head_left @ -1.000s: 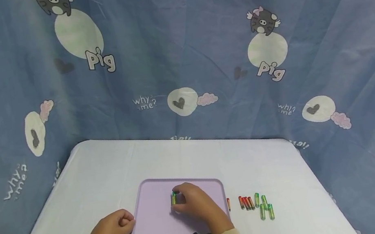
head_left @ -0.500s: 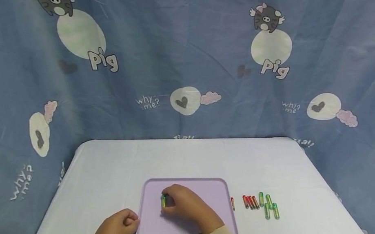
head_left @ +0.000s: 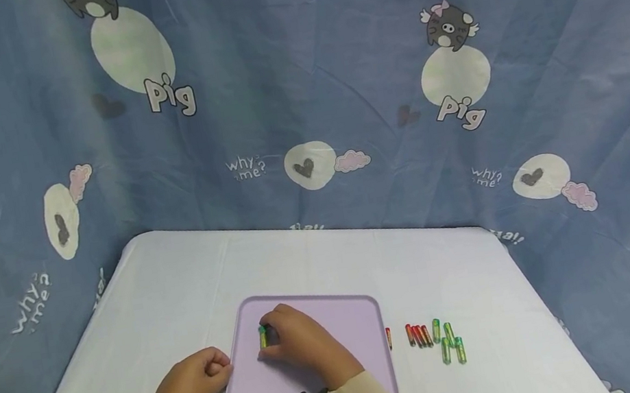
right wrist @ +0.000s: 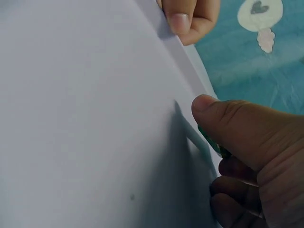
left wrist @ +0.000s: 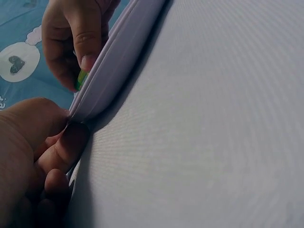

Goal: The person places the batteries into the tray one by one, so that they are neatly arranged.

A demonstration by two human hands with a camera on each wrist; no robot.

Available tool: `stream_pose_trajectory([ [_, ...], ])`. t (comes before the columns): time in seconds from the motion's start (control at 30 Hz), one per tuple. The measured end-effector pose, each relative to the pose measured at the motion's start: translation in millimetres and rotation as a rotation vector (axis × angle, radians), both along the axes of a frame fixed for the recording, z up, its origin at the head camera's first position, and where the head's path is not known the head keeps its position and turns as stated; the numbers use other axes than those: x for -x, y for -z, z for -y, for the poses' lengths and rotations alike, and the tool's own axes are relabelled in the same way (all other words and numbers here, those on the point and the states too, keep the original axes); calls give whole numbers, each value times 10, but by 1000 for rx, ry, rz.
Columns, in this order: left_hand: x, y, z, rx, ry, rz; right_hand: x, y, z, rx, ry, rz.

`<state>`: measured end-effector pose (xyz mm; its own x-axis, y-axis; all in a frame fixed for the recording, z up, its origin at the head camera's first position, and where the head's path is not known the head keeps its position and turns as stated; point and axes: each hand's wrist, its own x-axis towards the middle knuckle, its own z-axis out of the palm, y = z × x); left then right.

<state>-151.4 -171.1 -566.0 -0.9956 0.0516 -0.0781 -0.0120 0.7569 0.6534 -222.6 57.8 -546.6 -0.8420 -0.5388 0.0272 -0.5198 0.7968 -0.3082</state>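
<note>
A lilac tray [head_left: 310, 392] lies on the white table. My left hand [head_left: 193, 384] grips its left rim, with the thumb on the edge and curled fingers against the outer side in the left wrist view. Over the left part of the tray, my right hand [head_left: 298, 342] pinches a green battery [head_left: 263, 337] between thumb and fingers. The battery stands lengthwise, close over the tray's surface. In the right wrist view only a green sliver of the battery [right wrist: 212, 141] shows under the thumb; the rest is hidden by the hand.
Right of the tray, several red batteries [head_left: 418, 336] lie side by side, with several green batteries [head_left: 446, 350] beyond them. One red battery [head_left: 389, 338] lies right at the tray's right edge. A blue printed cloth [head_left: 297, 88] hangs behind the table.
My right hand has moved left across the tray, carrying the green battery towards the left rim. My left hand stays at the tray's edge. The view has shifted slightly.
</note>
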Motion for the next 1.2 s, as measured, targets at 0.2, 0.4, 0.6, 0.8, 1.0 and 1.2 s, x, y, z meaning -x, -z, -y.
stream_pose_trajectory([
  [0.2, 4, -1, -3, 5, -2, 3, -11, -9, 58, -13, -10, -11],
  [0.4, 9, 9, -2, -5, -3, -2, -39, -32, 118, -47, -10, -28],
  [0.6, 17, 25, -8, -9, -2, -1, -57, -16, 174, -90, -1, -62],
  [0.8, 22, 38, -3, -1, -4, 2, -60, -10, 235, -102, -10, -83],
  [1.0, 25, 40, 5, 5, 3, -8, -58, -14, 283, -120, -8, -77],
  [1.2, 16, 32, 10, 5, 3, -13, -53, -9, 329, -109, -15, -82],
])
